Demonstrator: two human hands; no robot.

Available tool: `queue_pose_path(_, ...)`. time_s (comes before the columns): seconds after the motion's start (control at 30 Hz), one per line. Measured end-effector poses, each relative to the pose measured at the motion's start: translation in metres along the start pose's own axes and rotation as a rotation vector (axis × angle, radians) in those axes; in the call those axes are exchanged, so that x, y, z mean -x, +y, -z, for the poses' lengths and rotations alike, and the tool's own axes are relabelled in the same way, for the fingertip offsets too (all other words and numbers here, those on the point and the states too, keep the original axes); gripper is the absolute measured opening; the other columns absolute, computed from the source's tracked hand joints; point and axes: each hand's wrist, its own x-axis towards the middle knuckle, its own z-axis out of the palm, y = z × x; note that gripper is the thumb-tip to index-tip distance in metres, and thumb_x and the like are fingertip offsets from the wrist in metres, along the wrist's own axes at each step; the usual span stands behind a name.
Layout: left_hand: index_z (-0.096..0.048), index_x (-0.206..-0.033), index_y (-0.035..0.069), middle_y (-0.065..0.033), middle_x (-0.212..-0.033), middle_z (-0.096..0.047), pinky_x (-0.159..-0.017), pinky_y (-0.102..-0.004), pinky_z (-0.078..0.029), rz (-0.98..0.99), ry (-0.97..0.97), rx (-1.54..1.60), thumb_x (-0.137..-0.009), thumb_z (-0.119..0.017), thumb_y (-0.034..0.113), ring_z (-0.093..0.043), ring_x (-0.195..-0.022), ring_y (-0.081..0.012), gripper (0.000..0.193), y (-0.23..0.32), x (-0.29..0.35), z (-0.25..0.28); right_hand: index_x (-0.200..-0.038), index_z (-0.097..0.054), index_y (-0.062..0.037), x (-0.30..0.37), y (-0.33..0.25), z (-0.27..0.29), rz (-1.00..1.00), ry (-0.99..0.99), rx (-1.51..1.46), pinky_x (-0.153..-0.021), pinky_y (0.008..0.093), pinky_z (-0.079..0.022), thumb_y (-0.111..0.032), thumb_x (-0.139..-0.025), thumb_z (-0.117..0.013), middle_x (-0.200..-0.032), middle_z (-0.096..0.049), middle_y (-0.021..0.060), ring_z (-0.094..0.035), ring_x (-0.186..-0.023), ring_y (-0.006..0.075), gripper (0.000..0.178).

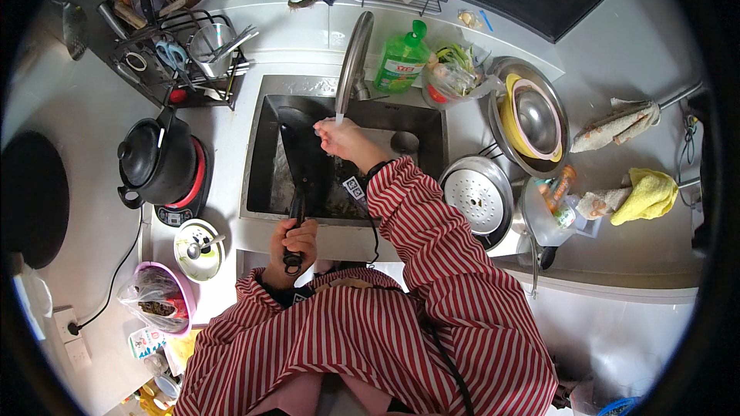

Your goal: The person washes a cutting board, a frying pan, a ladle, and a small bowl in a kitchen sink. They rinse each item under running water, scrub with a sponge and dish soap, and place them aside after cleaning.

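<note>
My left hand [297,243] is wrapped round the handle of a black pan [302,156], which stands tilted inside the steel sink [433,169]. My right hand [340,139] is cupped beneath the spout of the steel faucet [356,58], its fingers loosely bent and pointing left. Nothing shows in that hand, though the palm is partly hidden. Water seems to run from the spout onto it. Part of the pan is behind the right hand. Dark scraps lie on the sink bottom near the drain [404,142].
Behind the sink stand a green soap bottle [402,60] and a bag of vegetable scraps [455,73]. On the right are stacked bowls [537,119] and a perforated steamer plate [475,200]. Left are a black pot [158,158], a dish with a spoon [198,250] and a utensil rack [181,58].
</note>
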Motion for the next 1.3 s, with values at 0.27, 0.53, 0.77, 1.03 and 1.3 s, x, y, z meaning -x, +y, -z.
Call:
queue_pose_path(0.27, -0.039, -0.087, 0.002, -0.0024, -0.061, -0.046, -0.051, -0.0242, -0.045, 0.020, 0.050, -0.030, -0.086, -0.047, 0.011, -0.050, -0.050, -0.0114, 0.012, 0.008, 0.006, -0.002, -0.077, -0.056, -0.0054, 0.000, -0.005, -0.005, -0.017, 0.040, 0.015, -0.046, 0.0266, -0.041, -0.008, -0.083, -0.061, -0.063, -0.050, 0.0015, -0.047, -0.051, 0.0127, 0.008)
queue_pose_path(0.53, -0.041, -0.080, 0.002, -0.0012, -0.061, -0.045, -0.053, -0.0232, -0.043, 0.037, 0.148, -0.165, -0.087, -0.048, 0.010, -0.045, -0.049, -0.0100, 0.013, 0.015, 0.014, -0.010, -0.075, -0.059, -0.0061, 0.000, -0.005, -0.001, 0.003, -0.074, -0.058, -0.047, 0.0228, -0.041, -0.006, -0.081, -0.064, -0.062, -0.053, 0.0001, -0.049, -0.052, 0.0098, 0.008)
queue_pose_path(0.77, -0.043, -0.067, 0.008, 0.0017, -0.061, -0.043, -0.053, -0.0213, -0.041, 0.049, 0.279, -0.530, -0.086, -0.048, 0.013, -0.042, -0.052, -0.0084, 0.020, 0.025, 0.020, -0.019, -0.076, -0.059, -0.0069, 0.002, -0.014, 0.004, -0.017, -0.122, -0.025, -0.046, 0.0222, -0.042, -0.006, -0.081, -0.064, -0.063, -0.054, -0.0004, -0.050, -0.052, 0.0090, 0.008)
queue_pose_path(1.03, -0.045, -0.063, 0.008, -0.0024, -0.059, -0.049, -0.051, -0.0228, -0.042, -0.023, 0.382, -0.949, -0.082, -0.051, 0.012, -0.046, -0.051, -0.0107, 0.021, 0.024, 0.028, -0.030, -0.080, -0.059, -0.0071, -0.007, -0.016, 0.008, -0.055, -0.100, 0.046, -0.050, 0.0204, -0.043, -0.009, -0.084, -0.062, -0.064, -0.055, -0.0009, -0.051, -0.056, 0.0080, 0.005)
queue_pose_path(1.3, -0.052, -0.077, 0.002, -0.0048, -0.071, -0.055, -0.060, -0.0280, -0.046, -0.149, -0.083, -2.558, -0.072, -0.058, 0.003, -0.055, -0.066, -0.0170, 0.008, 0.030, 0.042, -0.034, -0.083, -0.059, -0.0078, -0.007, -0.014, 0.012, -0.119, -0.126, 0.056, -0.058, 0.0216, -0.044, -0.012, -0.087, -0.059, -0.069, -0.056, -0.0013, -0.052, -0.061, 0.0093, 0.006)
